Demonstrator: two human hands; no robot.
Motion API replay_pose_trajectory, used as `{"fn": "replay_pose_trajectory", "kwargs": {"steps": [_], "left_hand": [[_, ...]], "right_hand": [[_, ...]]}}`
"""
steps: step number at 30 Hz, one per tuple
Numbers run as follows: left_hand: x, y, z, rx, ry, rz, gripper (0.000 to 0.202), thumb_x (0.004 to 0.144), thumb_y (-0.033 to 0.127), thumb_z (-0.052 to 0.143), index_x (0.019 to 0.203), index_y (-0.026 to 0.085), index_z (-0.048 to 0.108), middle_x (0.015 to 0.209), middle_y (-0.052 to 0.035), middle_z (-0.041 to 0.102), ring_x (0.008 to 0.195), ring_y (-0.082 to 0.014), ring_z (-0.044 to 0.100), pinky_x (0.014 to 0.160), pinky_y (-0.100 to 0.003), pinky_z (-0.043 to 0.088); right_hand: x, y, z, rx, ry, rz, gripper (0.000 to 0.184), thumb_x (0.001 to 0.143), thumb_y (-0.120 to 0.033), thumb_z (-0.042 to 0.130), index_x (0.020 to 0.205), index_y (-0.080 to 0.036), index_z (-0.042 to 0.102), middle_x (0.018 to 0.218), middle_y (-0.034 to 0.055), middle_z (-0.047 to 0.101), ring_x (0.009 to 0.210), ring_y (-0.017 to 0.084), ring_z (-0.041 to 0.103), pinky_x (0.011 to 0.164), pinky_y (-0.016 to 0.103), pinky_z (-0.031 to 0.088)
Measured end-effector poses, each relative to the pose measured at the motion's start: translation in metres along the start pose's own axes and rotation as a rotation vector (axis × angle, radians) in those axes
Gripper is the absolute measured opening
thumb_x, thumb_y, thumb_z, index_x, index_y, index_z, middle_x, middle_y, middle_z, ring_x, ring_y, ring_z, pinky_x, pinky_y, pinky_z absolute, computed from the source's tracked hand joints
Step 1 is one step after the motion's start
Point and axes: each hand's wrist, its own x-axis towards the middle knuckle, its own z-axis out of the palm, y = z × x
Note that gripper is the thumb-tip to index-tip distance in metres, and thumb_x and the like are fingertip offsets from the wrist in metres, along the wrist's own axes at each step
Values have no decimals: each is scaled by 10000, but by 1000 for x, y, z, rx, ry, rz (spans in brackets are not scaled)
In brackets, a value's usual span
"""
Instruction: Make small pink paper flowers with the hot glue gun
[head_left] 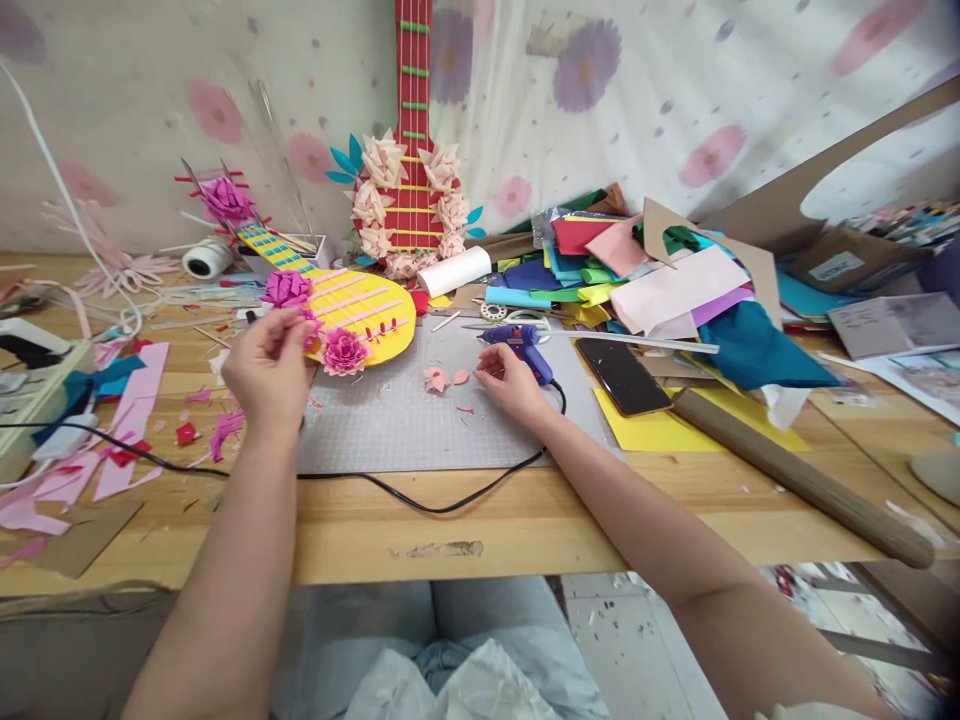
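Note:
A yellow paper guitar (382,340) with pink strips and magenta paper flowers (346,352) lies tilted on the grey cutting mat (405,430). At its left edge is my left hand (266,370), thumb and fingers pinched together beside a magenta flower. What they hold, if anything, is hidden. My right hand (514,385) is low over the mat, its fingers loosely curved and apart. Just behind it lies a purple glue gun (521,345), which it does not appear to grip. Small pale pink paper petals (435,379) lie left of its fingertips.
A red paper guitar (417,200) with cream flowers leans on the curtain. Coloured felt and paper sheets (675,290) are heaped at the back right. A phone (622,375) and a brown tube (802,480) lie rightward. The black cord (420,508) crosses the table front; pink scraps (135,420) lie left.

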Motion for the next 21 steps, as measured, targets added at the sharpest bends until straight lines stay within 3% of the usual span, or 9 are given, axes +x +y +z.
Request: {"fn": "replay_pose_trajectory", "kwargs": {"steps": [2,6,9,11,16,21], "left_hand": [[14,-10,-12,80,65,-40,227,724,218,687,934,131,696,851,-48,719,738,-138,652,769,-319,542],[21,-22,-23,167,41,-240,173,671,159,711,842,132,702,688,-8,688,602,-119,596,639,-281,518],[22,-27,-26,400,41,-304,136,631,216,758,735,155,696,579,25,609,550,-124,537,649,-303,478],[24,-31,-27,513,16,-309,146,608,236,774,708,171,688,552,37,569,558,-134,510,679,-316,452],[27,-38,-29,556,-18,-197,290,552,59,714,806,196,677,603,34,589,676,-171,501,849,-383,388],[22,-30,-23,600,42,-139,239,645,265,722,860,184,656,661,1,609,752,-207,519,939,-494,308]], "right_hand": [[4,-1,2,-84,-29,3,204,772,-203,594,942,-205,483,937,39,639,792,141,604,727,305,477],[13,-6,9,-184,-132,-31,235,773,-201,619,969,-206,489,990,54,652,804,146,613,736,314,473],[19,-7,13,-182,-166,-28,262,744,-166,639,956,-213,493,932,31,660,809,149,617,755,314,469],[22,-5,14,-133,-164,1,281,721,-116,624,949,-219,496,858,1,659,785,141,624,748,300,470],[26,3,16,8,-103,92,278,692,-64,578,911,-215,497,738,-40,635,727,124,632,711,273,475],[24,7,17,41,-73,102,263,706,-91,586,920,-208,489,738,-33,636,726,122,636,710,272,479]]}}
